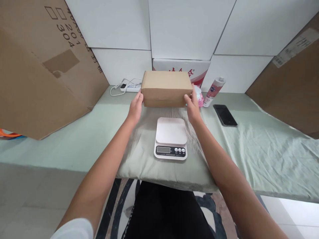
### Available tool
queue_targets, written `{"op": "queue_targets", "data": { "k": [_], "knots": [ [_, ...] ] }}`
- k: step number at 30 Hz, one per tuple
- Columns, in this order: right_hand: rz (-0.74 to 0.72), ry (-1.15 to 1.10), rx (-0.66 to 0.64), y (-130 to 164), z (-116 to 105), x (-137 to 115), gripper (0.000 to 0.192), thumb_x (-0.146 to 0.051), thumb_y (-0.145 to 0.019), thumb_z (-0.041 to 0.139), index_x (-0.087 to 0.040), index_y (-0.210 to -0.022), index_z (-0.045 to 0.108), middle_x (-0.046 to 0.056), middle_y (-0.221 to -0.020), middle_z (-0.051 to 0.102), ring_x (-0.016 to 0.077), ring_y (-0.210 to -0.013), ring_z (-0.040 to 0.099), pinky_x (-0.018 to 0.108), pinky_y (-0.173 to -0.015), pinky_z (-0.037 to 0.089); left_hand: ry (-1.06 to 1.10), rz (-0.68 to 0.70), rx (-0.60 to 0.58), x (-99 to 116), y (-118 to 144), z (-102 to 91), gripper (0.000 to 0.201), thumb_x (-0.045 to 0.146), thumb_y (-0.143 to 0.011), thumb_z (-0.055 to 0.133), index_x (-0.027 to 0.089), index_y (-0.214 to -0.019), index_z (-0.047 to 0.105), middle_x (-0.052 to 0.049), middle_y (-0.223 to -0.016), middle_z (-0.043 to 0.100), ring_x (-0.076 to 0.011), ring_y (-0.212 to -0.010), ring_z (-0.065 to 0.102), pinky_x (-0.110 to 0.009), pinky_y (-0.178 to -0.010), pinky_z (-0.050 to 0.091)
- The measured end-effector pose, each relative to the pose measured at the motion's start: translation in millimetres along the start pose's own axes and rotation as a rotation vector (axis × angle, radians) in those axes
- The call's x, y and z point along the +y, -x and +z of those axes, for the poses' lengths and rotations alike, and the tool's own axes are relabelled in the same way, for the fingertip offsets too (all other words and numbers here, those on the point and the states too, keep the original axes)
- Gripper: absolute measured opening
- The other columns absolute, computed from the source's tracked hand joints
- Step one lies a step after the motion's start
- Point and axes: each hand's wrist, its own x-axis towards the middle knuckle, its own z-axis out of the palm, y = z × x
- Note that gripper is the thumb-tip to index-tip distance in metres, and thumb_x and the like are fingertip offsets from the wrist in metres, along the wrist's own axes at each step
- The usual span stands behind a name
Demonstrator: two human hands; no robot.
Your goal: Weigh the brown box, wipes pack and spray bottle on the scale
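Between my two hands is a closed brown cardboard box, held level by its short ends. My left hand grips its left end, and my right hand grips the right end with the thumb on the front face. Nearer to me, a white digital kitchen scale lies on the green cloth, with its display and buttons facing me. Nothing rests on its plate, and the display looks blank. The far side of the box and most of my fingers behind it are hidden.
A power strip with white cables lies at the back left. To the right are a pink-labelled bottle and a black phone. Large cardboard sheets stand left and right. A white-and-red carton is behind the box.
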Motion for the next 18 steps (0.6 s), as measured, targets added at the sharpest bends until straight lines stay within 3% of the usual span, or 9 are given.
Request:
{"op": "queue_targets", "data": {
  "k": [4,8,12,18],
  "knots": [
    [0.008,0.131,0.013,80,-45,-68,0.074,-0.065,-0.102,0.05,-0.04,-0.169,0.029,0.002,-0.177,0.028,0.0298,-0.168,0.018,0.061,-0.134,0.024,-0.017,-0.046,-0.083,45,89,-8.1,0.074,0.072,-0.1,0.046,0.029,-0.16,0.051,-0.004,-0.169,0.05,-0.0303,-0.162,0.038,-0.046,-0.133,0.033],
    [0.095,0.104,0.055,142,-56,-90,0.072,-0.059,-0.105,0.05,-0.041,-0.169,0.026,0.004,-0.178,0.026,0.0318,-0.166,0.025,0.062,-0.131,0.032,-0.025,-0.057,-0.112,46,149,-3.4,0.077,0.072,-0.101,0.042,0.026,-0.162,0.047,-0.008,-0.171,0.046,-0.03,-0.164,0.033,-0.046,-0.134,0.031],
    [0.126,0.064,0.071,160,-52,-81,0.069,-0.056,-0.105,0.052,-0.04,-0.168,0.027,0.007,-0.172,0.035,0.0309,-0.161,0.035,0.061,-0.13,0.034,-0.022,-0.069,-0.109,38,167,1.8,0.075,0.069,-0.103,0.042,0.025,-0.164,0.044,-0.008,-0.174,0.041,-0.0304,-0.165,0.031,-0.047,-0.136,0.026],
    [0.095,0.064,0.081,162,-49,-74,0.072,-0.055,-0.104,0.053,-0.042,-0.168,0.023,0.006,-0.174,0.031,0.031,-0.16,0.035,0.058,-0.127,0.039,0.019,-0.074,-0.114,38,169,6.1,0.072,0.068,-0.103,0.043,0.028,-0.163,0.045,-0.007,-0.175,0.038,-0.0306,-0.165,0.031,-0.048,-0.137,0.026]
  ]
}}
